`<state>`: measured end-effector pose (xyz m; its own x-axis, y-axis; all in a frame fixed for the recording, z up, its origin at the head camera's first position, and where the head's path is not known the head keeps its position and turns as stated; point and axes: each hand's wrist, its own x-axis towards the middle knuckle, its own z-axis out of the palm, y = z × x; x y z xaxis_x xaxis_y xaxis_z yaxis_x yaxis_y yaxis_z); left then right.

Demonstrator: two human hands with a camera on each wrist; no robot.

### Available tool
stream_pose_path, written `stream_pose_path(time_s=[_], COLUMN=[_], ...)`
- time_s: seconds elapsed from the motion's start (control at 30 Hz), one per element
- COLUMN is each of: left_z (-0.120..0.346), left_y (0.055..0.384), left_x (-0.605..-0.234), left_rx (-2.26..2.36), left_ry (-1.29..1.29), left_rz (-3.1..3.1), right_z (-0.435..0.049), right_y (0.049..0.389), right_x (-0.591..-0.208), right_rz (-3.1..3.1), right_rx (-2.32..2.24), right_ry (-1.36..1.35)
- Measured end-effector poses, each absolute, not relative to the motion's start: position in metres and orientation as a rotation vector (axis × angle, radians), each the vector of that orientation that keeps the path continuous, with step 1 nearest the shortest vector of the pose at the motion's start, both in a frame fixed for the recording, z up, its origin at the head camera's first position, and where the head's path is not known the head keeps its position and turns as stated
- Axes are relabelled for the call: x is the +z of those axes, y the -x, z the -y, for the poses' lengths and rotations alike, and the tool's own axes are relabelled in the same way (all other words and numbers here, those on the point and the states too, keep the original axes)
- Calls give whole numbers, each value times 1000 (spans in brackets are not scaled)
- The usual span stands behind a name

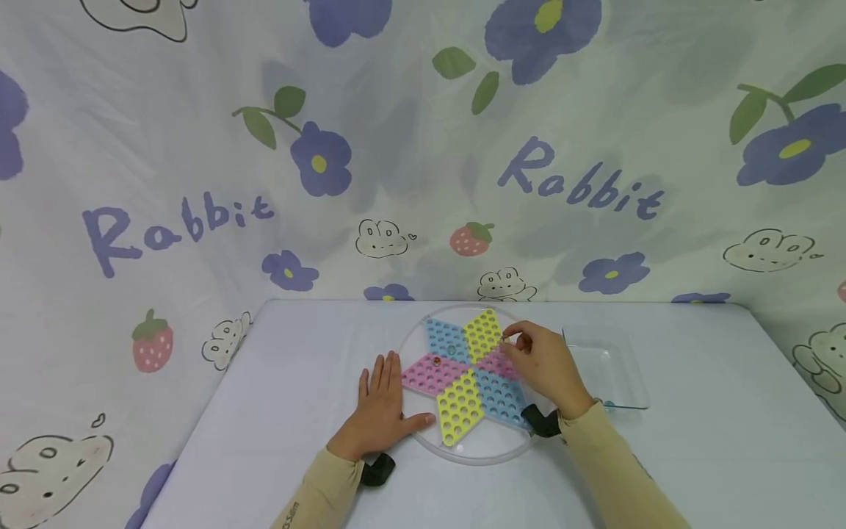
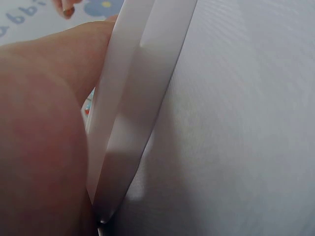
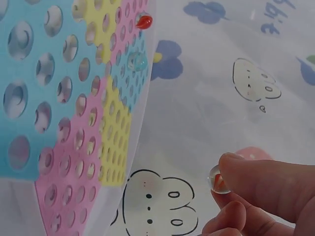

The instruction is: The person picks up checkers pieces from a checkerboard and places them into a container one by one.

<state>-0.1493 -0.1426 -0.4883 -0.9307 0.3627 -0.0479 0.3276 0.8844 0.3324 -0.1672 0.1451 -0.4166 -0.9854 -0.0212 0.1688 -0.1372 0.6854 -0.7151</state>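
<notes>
A round Chinese checkers board [image 1: 477,461] with a pink, yellow and blue star of holes lies on the table. My left hand [image 1: 378,417] rests at its left rim, fingers straight and thumb over the edge. Above the right part of the star, my right hand [image 1: 547,365] pinches a clear glass marble [image 3: 216,180] with an orange swirl between thumb and fingers. In the right wrist view this marble is held off the board. A red marble [image 1: 436,361] sits in the left pink point, and a pale blue marble [image 1: 452,350] in the upper-left blue point.
A clear plastic container [image 1: 640,386] stands right of the board, with a small teal thing [image 1: 609,403] at its near edge beside the right wrist. Behind the white table [image 1: 264,411] hangs a cloth [image 1: 410,162] printed with flowers and rabbits.
</notes>
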Motion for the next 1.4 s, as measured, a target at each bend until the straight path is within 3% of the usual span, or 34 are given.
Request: stream_pose_path(time_s=[1.4], left_z=[143], left_y=[149], left_x=[-485], left_rx=[485], left_ry=[-553], left_rz=[-2941], right_z=[-222], right_y=[136], right_x=[-428], right_rz=[2739], right_rx=[942], right_ry=[-75])
